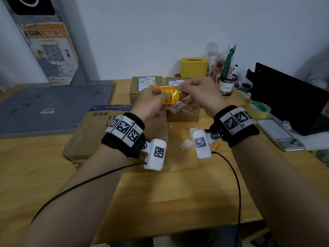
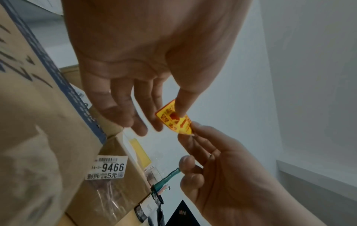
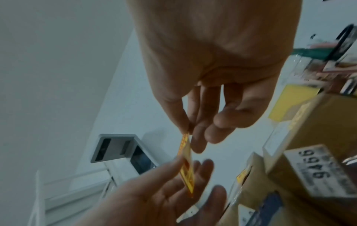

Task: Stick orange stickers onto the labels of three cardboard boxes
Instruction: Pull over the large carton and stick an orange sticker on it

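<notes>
Both hands hold one orange-and-yellow sticker in the air above the boxes. My left hand pinches its left side between thumb and finger. My right hand pinches its upper right corner, where a shiny layer lifts away. In the left wrist view the sticker sits under my left thumb, with the right hand's fingertips on its corner. A large flat cardboard box lies below my left wrist. A small box behind it carries a white label and an orange sticker. Another box bears a 9466 tag.
White backing scraps and an orange scrap lie on the wooden table. A yellow tissue box, pen cup, black laptop, tape roll and phone crowd the right. A grey board lies left.
</notes>
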{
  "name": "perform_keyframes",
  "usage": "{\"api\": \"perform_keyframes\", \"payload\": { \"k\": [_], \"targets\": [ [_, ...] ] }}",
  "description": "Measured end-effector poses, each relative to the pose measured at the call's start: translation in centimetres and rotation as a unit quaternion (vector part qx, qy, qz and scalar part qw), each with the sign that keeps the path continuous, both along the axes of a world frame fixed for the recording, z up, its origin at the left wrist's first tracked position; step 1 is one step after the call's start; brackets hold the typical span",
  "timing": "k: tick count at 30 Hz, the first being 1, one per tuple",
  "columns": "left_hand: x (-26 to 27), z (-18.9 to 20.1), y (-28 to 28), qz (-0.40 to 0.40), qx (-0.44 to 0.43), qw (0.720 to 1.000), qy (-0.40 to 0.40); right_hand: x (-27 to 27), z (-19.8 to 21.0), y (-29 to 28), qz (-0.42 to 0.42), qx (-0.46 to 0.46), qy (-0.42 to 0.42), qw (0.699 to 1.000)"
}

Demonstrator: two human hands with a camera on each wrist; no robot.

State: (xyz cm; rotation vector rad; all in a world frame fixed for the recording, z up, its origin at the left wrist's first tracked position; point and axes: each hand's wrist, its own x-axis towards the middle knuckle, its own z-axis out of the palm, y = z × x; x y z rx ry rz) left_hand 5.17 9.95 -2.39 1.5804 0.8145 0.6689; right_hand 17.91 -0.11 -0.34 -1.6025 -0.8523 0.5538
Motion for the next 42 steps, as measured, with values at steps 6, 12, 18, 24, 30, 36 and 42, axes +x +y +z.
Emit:
{"api": "perform_keyframes", "payload": {
  "k": [6,12,18,24,30,36,42],
  "targets": [
    [-3.0,0.0,2.0,0.053,0.051,0.997,-0.027,-2.0,0.0,1.5,0.050,-0.019,-0.003,0.999],
    [-5.2,-0.1,3.0,0.024,0.079,0.996,-0.016,-2.6,0.2,2.5,0.104,-0.054,-0.012,0.993],
    [-6.1,-0.1,3.5,0.007,0.090,0.996,-0.006,-3.2,0.1,2.7,0.147,-0.073,-0.001,0.986],
    [-6.1,-0.5,3.5,0.047,0.116,0.992,-0.015,-3.5,-0.8,3.2,0.190,-0.053,0.051,0.979],
    [-6.8,-0.2,2.8,0.037,0.129,0.991,-0.022,-4.7,-1.4,3.9,0.183,-0.021,0.029,0.982],
    [-7.6,-0.3,2.9,0.040,0.081,0.996,-0.024,-5.7,-2.1,4.8,0.165,-0.004,-0.033,0.986],
    [-8.5,-0.9,3.2,0.042,0.092,0.994,-0.034,-6.5,-2.4,5.4,0.150,0.010,-0.066,0.986]
  ]
}}
